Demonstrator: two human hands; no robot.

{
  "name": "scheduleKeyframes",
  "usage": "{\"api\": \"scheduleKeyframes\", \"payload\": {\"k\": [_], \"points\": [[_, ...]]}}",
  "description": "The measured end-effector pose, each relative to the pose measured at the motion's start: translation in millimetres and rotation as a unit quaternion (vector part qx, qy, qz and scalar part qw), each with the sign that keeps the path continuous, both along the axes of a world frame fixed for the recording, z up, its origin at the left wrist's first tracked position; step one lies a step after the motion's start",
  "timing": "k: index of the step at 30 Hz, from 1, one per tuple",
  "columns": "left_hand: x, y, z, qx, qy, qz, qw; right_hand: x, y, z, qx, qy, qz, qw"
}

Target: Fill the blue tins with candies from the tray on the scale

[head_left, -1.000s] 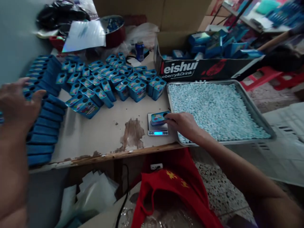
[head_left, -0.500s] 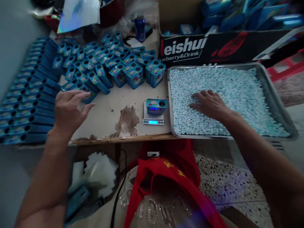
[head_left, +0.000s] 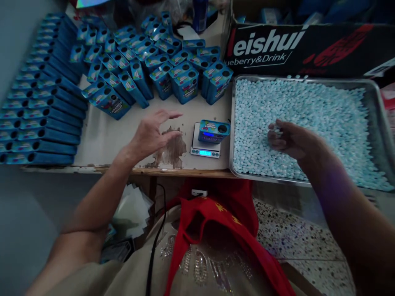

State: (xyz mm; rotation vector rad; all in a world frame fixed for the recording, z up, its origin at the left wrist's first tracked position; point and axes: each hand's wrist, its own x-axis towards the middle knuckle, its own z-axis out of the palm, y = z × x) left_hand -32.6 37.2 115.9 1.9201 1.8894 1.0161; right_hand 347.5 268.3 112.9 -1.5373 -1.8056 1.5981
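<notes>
A small blue candy box (head_left: 212,132) with a round hole in its top sits on a digital scale (head_left: 205,153) whose display is lit. My left hand (head_left: 151,133) hovers over the table just left of the scale, thumb and fingers apart, holding nothing. Above the metal tray (head_left: 233,123), my right hand (head_left: 288,137) is turned partly up with its fingers curled round a few pale blue candies (head_left: 276,130). Loose candies of the same kind (head_left: 333,123) cover most of the tray's bottom.
Many blue boxes stand in rows (head_left: 52,135) at the left, and more stand loosely grouped (head_left: 123,57) behind the scale. A black printed carton (head_left: 321,49) is behind the tray. A dark blue can (head_left: 200,16) stands at the back. The table's worn wooden edge (head_left: 173,173) faces me.
My left hand has moved right from the boxes toward the scale. My right hand has gone from lying on the candies to curling up with some of them. The camera view has shifted slightly.
</notes>
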Motion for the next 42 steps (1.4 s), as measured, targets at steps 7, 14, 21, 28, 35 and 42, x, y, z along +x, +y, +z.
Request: {"api": "scheduleKeyframes", "payload": {"k": [7,14,21,28,35,42], "points": [[22.0,8.0,-25.1,-0.046,-0.14,-0.021,0.989,-17.2,-16.7,14.7,-0.126,0.087,-0.077,0.985],[27.5,14.8,-24.7,-0.049,-0.159,-0.014,0.986,-49.8,-14.9,47.9,-0.017,0.041,0.162,0.986],[34.5,20.4,-28.1,-0.043,-0.193,-0.018,0.98,-106.1,-22.6,76.4,0.151,-0.091,0.356,0.918],[21.7,13.8,-39.3,-0.027,-0.205,-0.006,0.978,-122.5,-43.6,83.0,0.313,-0.141,0.386,0.856],[18.4,11.3,-37.8,-0.016,-0.179,-0.013,0.984,-125.6,-53.7,81.3,0.378,-0.205,0.436,0.79],[18.0,11.9,-26.4,-0.025,-0.166,-0.004,0.986,-123.5,-48.9,84.0,0.389,-0.198,0.458,0.775]]}}
